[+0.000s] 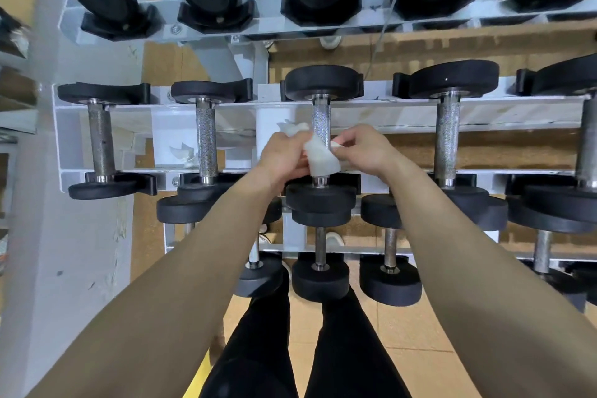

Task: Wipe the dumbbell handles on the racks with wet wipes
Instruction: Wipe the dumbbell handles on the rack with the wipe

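- Both bare forearms reach in from the bottom edge, above my black trouser legs (258,349) and a tan tiled floor (420,333).
- Ahead stands a white metal rack (61,139) carrying three tiers of black-headed dumbbells. The middle tier is level with my hands, its handles running away from me.
- A pale grey wall (80,268) stands at the left, and a brown speckled surface shows through the rack.
- The wet wipe (323,161) is wrapped round the near end of the knurled steel handle (321,119) of the third dumbbell from the left on the middle tier.
- My left hand (284,155) is curled round the wipe from the left side, and a bunched end pokes out above the knuckles.
- My right hand (365,152) has bent fingers and pinches the wipe's other end just to the right of the handle.
- A crumpled white scrap (185,155) lies on the rack just left of the second dumbbell's handle.
- Whatever is moulded on the black end faces of the top tier is too blurred to read.
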Action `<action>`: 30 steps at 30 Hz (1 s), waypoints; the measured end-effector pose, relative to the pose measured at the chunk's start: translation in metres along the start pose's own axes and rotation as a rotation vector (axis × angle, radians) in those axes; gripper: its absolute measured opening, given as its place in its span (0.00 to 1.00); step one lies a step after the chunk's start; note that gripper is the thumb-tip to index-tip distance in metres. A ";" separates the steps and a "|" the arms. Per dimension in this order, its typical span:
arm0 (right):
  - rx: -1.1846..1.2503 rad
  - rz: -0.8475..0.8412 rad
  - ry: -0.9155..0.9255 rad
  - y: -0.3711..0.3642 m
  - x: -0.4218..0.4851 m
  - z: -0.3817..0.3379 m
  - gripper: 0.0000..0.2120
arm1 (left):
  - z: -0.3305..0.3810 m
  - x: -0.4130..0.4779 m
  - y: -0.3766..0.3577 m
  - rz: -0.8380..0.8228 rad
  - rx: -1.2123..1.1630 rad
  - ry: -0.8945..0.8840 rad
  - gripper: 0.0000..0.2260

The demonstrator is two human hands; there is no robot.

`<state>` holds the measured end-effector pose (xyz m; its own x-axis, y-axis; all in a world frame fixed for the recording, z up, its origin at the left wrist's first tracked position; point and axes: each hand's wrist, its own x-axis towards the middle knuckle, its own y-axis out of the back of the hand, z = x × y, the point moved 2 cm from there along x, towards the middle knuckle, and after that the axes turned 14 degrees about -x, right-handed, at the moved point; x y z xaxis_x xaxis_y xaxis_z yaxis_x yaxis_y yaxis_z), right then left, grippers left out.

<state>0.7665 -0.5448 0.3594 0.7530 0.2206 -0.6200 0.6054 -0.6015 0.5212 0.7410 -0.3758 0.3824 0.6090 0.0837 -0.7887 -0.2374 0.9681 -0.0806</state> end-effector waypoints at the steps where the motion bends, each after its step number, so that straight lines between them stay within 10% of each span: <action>1: -0.023 0.022 0.001 0.004 -0.006 -0.001 0.07 | 0.000 0.003 0.004 0.078 0.102 -0.071 0.10; 9: -0.091 0.004 0.086 0.024 -0.055 -0.010 0.08 | -0.003 -0.006 0.008 0.080 0.818 -0.240 0.14; 30: 0.860 0.073 -0.193 0.012 -0.053 -0.024 0.08 | 0.042 -0.017 -0.002 0.142 0.827 -0.371 0.11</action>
<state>0.7395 -0.5453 0.4126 0.6787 0.0724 -0.7308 0.0952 -0.9954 -0.0102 0.7628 -0.3695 0.4212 0.8534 0.1469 -0.5001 0.2017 0.7917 0.5767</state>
